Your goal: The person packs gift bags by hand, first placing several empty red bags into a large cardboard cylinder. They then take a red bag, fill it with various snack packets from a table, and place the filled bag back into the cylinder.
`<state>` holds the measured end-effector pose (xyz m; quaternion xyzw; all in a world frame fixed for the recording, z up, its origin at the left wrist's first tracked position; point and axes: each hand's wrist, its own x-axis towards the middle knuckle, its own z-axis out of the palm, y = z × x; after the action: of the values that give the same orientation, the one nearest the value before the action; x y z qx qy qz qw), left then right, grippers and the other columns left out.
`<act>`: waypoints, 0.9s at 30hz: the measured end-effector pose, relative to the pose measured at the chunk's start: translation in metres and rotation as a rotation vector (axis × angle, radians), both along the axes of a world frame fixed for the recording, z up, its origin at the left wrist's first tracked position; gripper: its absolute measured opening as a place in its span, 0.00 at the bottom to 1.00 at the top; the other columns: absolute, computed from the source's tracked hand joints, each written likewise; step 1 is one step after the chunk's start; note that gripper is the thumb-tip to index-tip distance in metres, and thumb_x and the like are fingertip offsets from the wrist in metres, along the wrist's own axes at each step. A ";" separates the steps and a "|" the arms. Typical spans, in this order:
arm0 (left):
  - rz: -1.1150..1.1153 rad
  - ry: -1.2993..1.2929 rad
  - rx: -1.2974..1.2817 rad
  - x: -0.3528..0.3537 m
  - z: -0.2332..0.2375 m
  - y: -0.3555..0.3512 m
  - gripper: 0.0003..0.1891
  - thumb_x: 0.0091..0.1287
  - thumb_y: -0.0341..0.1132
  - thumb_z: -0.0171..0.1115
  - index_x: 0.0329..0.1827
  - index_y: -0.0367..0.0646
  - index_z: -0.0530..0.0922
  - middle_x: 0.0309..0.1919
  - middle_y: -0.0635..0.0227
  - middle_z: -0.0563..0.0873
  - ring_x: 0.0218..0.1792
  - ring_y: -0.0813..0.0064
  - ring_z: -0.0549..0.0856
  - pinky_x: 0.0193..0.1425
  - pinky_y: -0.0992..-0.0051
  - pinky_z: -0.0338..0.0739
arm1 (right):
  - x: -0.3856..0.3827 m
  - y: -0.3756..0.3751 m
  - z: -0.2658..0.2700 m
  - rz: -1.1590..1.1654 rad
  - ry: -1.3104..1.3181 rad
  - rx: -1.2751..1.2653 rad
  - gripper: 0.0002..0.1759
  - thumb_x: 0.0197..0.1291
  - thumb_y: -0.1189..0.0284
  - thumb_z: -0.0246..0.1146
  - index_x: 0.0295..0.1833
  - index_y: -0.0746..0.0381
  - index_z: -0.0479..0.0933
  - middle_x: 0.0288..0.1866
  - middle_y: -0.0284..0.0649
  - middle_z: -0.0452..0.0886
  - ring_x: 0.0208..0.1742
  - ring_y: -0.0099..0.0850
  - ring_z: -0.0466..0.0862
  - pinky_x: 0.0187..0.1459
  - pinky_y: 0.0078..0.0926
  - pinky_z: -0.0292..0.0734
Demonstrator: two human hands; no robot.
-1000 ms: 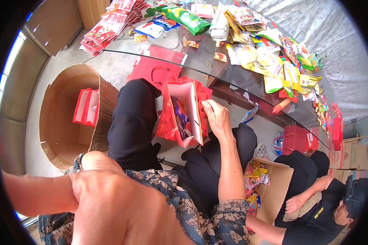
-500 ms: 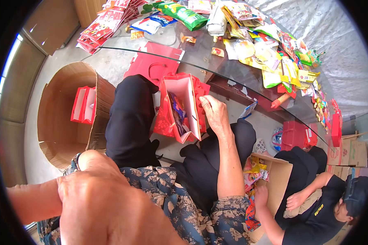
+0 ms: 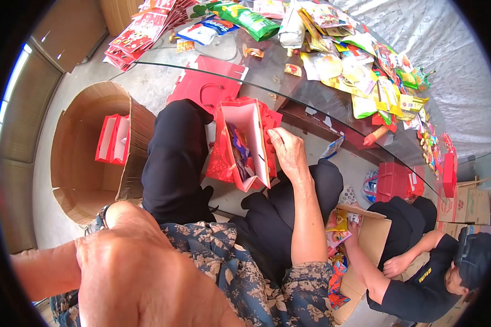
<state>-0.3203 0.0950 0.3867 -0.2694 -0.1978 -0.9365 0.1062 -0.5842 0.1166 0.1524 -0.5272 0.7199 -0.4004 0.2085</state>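
My right hand (image 3: 289, 153) pinches the right rim of a red paper gift bag (image 3: 226, 163), which stands tilted between my knees with its mouth toward me. Inside its pale walls lie dark purple snack packets (image 3: 240, 144). Very large and near the camera, my left hand (image 3: 153, 272) shows only its back and wrist at the lower left. Its fingers are out of sight, so whether it holds anything is hidden.
A cardboard box (image 3: 139, 141) at left holds small red bags (image 3: 113, 139). Snack packets (image 3: 338, 71) and stacked red envelopes (image 3: 139, 35) lie on the glass table (image 3: 202, 72). At right, a co-worker (image 3: 420, 272) reaches into a box of snacks (image 3: 373, 234).
The co-worker's hand has moved up toward the far end of the snack box. My hands and the red gift bag have hardly moved.
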 end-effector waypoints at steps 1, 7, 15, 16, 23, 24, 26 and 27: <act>-0.002 -0.015 -0.012 0.002 0.000 0.000 0.19 0.67 0.13 0.60 0.16 0.35 0.72 0.14 0.65 0.72 0.15 0.73 0.75 0.67 0.41 0.76 | 0.000 0.000 -0.001 -0.002 -0.003 0.000 0.18 0.75 0.59 0.60 0.46 0.64 0.82 0.39 0.56 0.84 0.42 0.58 0.84 0.42 0.47 0.77; -0.012 0.071 -0.011 -0.001 -0.004 0.001 0.22 0.69 0.15 0.58 0.14 0.37 0.69 0.13 0.66 0.69 0.14 0.74 0.72 0.65 0.43 0.77 | -0.001 0.000 -0.005 -0.002 0.044 -0.002 0.19 0.76 0.59 0.59 0.47 0.67 0.81 0.32 0.49 0.84 0.33 0.41 0.85 0.40 0.35 0.78; 0.011 0.253 -0.047 -0.019 -0.019 -0.008 0.25 0.77 0.34 0.49 0.15 0.39 0.68 0.12 0.67 0.67 0.13 0.71 0.69 0.60 0.41 0.77 | -0.003 0.000 -0.008 0.004 0.063 0.003 0.18 0.76 0.60 0.59 0.47 0.67 0.82 0.32 0.49 0.85 0.32 0.41 0.85 0.39 0.35 0.78; 0.032 0.303 -0.093 -0.027 -0.023 -0.015 0.29 0.77 0.46 0.42 0.16 0.40 0.69 0.13 0.68 0.67 0.14 0.71 0.70 0.59 0.39 0.77 | -0.003 -0.001 -0.008 0.008 0.074 -0.011 0.18 0.76 0.61 0.59 0.47 0.67 0.82 0.32 0.49 0.85 0.31 0.40 0.85 0.39 0.35 0.78; 0.211 0.034 -0.065 -0.055 -0.079 -0.057 0.44 0.75 0.75 0.25 0.16 0.48 0.70 0.15 0.77 0.65 0.14 0.78 0.68 0.63 0.43 0.70 | -0.001 -0.001 -0.002 0.035 -0.027 -0.019 0.19 0.76 0.59 0.58 0.43 0.66 0.81 0.33 0.54 0.84 0.36 0.54 0.84 0.38 0.44 0.76; 0.206 0.036 -0.051 -0.055 -0.079 -0.058 0.45 0.74 0.75 0.24 0.16 0.47 0.70 0.15 0.76 0.66 0.15 0.77 0.69 0.63 0.45 0.72 | 0.000 -0.001 0.000 0.034 -0.035 -0.010 0.19 0.76 0.59 0.58 0.43 0.66 0.81 0.33 0.54 0.83 0.35 0.54 0.84 0.37 0.43 0.76; 0.203 0.041 0.008 -0.057 -0.078 -0.056 0.46 0.73 0.76 0.23 0.15 0.46 0.69 0.15 0.73 0.66 0.17 0.75 0.71 0.61 0.51 0.75 | 0.000 -0.001 0.002 0.030 -0.046 0.008 0.19 0.76 0.59 0.59 0.42 0.66 0.81 0.32 0.54 0.83 0.34 0.53 0.84 0.37 0.43 0.75; 0.204 0.044 0.053 -0.058 -0.077 -0.054 0.47 0.73 0.77 0.22 0.15 0.45 0.69 0.15 0.71 0.67 0.19 0.74 0.73 0.61 0.55 0.78 | 0.001 -0.003 -0.002 0.079 0.051 -0.068 0.19 0.76 0.60 0.59 0.42 0.67 0.80 0.31 0.54 0.82 0.33 0.52 0.83 0.36 0.43 0.75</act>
<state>-0.3782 0.0407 0.3092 -0.2656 -0.1971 -0.9196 0.2122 -0.5836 0.1133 0.1499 -0.5722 0.6895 -0.4025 0.1876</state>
